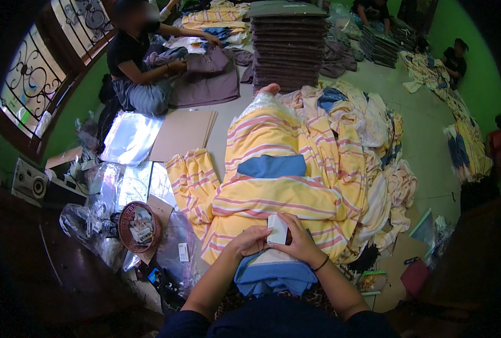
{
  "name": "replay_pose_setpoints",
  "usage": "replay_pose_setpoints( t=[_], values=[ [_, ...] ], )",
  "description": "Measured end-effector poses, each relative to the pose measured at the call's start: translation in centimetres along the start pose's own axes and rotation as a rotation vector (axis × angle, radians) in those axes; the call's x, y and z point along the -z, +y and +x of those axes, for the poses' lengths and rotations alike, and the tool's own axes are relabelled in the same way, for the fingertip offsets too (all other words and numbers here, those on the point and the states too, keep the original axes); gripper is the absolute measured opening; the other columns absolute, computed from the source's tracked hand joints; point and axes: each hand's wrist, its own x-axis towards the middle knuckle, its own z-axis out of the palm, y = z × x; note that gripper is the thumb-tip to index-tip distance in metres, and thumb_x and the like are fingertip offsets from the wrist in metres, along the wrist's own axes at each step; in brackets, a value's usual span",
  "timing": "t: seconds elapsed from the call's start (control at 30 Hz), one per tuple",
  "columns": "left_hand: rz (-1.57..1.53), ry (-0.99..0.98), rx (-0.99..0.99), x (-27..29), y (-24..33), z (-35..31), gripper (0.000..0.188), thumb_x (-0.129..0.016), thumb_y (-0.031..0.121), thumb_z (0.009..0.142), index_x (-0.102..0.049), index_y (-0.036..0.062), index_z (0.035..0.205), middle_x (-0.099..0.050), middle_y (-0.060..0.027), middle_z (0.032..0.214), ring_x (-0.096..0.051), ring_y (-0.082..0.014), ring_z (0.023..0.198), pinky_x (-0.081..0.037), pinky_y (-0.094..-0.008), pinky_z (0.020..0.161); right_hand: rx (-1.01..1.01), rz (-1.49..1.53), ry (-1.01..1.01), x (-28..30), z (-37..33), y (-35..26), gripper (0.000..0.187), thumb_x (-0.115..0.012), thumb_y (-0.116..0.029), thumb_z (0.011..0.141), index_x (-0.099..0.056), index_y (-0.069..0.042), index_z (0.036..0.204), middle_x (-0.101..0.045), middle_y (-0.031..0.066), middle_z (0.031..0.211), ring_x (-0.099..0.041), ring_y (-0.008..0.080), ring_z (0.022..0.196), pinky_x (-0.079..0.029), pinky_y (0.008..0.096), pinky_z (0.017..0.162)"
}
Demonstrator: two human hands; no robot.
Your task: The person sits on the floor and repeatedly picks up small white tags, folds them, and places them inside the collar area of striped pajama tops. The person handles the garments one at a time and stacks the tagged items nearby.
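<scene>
A small white rectangular piece, like a card or a thin stack of tags, is held between both hands. My left hand pinches its left edge, while the fingers and thumb of my right hand close round its right side and lower edge. Beneath them a yellow garment with pink and white stripes is spread over my outstretched legs. A blue panel lies across its middle. Close to my body, between the forearms, is a bunched blue fabric edge with a pale inside.
To the left stand a red-brown basket of tags, clear plastic bags and cardboard sheets. A tall stack of dark folded pieces rises ahead. Heaped garments lie right. A co-worker handles a brown garment at far left.
</scene>
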Motion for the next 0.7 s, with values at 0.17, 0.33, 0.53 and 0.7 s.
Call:
replay_pose_setpoints(
  t=[0.17,0.33,0.53,0.7],
  values=[
    [0.05,0.078,-0.05,-0.8,-0.2,-0.2,0.026,-0.051,0.015,0.085,-0.053,-0.0044,0.101,-0.057,-0.0109,0.095,-0.056,-0.0161,0.085,-0.045,-0.0293,0.079,0.022,-0.011,0.047,-0.2,-0.2,0.8,0.075,-0.071,-0.028,0.066,-0.032,-0.002,0.124,-0.039,0.0173,0.118,-0.041,0.0328,0.11,-0.036,0.0378,0.091],
    [0.2,0.226,-0.186,-2.1,-0.5,0.2,0.023,-0.054,0.013,0.083,-0.055,-0.0031,0.1,-0.059,-0.007,0.092,-0.056,-0.0134,0.084,-0.046,-0.0253,0.072,-0.104,0.359,0.194,-1.2,-0.3,1.6,0.058,-0.062,-0.011,0.075,-0.032,-0.002,0.124,-0.041,0.0144,0.117,-0.045,0.0213,0.105,-0.039,0.0306,0.087],
    [0.111,0.286,-0.259,-1.8,-0.7,0.3,0.024,-0.056,0.012,0.082,-0.054,-0.0029,0.101,-0.059,-0.0054,0.092,-0.056,-0.0124,0.08,-0.046,-0.0245,0.069,-0.385,0.903,0.115,-0.7,-0.2,2.8,0.034,-0.053,-0.003,0.082,-0.04,0.0,0.113,-0.053,0.0085,0.101,-0.054,0.0124,0.089,-0.045,0.0242,0.077],
    [0.257,0.355,-0.344,-1.7,-0.8,0.4,0.021,-0.055,0.011,0.083,-0.054,-0.0021,0.099,-0.059,-0.0059,0.091,-0.057,-0.0127,0.081,-0.046,-0.0245,0.069,-0.399,0.962,0.121,-0.5,0.0,3.4,0.027,-0.053,-0.003,0.082,-0.042,-0.002,0.106,-0.054,0.0069,0.097,-0.053,0.0119,0.088,-0.045,0.024,0.077]
  ],
)
